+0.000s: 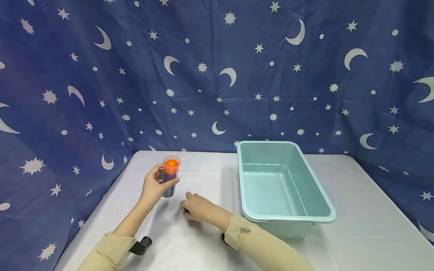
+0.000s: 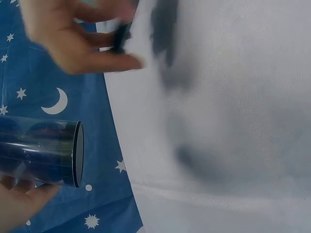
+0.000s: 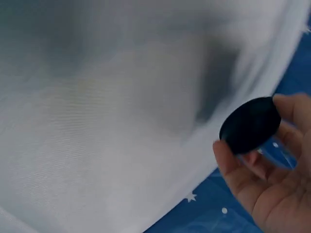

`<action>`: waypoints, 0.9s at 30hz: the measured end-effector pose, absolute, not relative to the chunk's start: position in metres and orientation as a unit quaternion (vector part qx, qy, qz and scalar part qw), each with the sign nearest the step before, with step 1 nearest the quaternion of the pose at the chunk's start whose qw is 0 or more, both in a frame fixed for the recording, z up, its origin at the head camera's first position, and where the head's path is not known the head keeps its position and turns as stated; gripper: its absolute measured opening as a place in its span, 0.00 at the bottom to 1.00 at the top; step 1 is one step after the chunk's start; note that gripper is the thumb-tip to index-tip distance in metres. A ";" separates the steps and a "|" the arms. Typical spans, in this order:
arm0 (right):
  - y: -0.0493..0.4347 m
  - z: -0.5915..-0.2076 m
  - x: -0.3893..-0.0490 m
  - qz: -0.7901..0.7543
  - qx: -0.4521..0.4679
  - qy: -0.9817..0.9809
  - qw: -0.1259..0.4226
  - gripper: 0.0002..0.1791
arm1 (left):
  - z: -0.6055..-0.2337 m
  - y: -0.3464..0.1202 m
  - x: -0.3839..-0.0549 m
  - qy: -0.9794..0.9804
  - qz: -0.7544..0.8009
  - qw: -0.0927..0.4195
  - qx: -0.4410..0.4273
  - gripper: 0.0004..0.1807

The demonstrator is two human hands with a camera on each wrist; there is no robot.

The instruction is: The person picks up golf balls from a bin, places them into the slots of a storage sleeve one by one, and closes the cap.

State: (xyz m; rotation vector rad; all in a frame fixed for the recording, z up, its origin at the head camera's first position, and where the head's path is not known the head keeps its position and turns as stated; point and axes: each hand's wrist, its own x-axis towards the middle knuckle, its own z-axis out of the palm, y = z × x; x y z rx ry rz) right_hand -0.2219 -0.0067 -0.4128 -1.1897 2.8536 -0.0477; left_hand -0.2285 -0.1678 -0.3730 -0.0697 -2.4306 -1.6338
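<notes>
A clear cylindrical tube is held upright by my left hand, whose fingers and thumb wrap round its side above the table's left part. An orange ball shows near the tube's top, with dark contents below it. In the left wrist view the tube has a dark-rimmed flat end, and its contents look blue and dark. My right hand, lower and to the right of the tube, pinches a black round lid-like disc by its edge. In the head view the fingers hide most of this disc.
A light green plastic basin stands on the table to the right of my right hand. White cloth covers the table. A blue curtain with moons and stars hangs behind and at the sides.
</notes>
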 end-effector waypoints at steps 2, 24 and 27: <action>-0.006 -0.408 -0.223 -0.059 -0.368 0.928 0.014 0.13 | -0.374 -0.169 -0.228 -0.826 -0.553 0.105 -0.023 0.31; -0.004 -0.393 -0.224 -0.511 -0.239 0.817 -0.125 0.11 | -0.379 -0.174 -0.221 -0.833 -0.543 0.104 -0.011 0.31; -0.007 -0.388 -0.221 -0.581 -0.210 0.773 -0.146 0.09 | -0.379 -0.174 -0.220 -0.831 -0.546 0.102 -0.009 0.32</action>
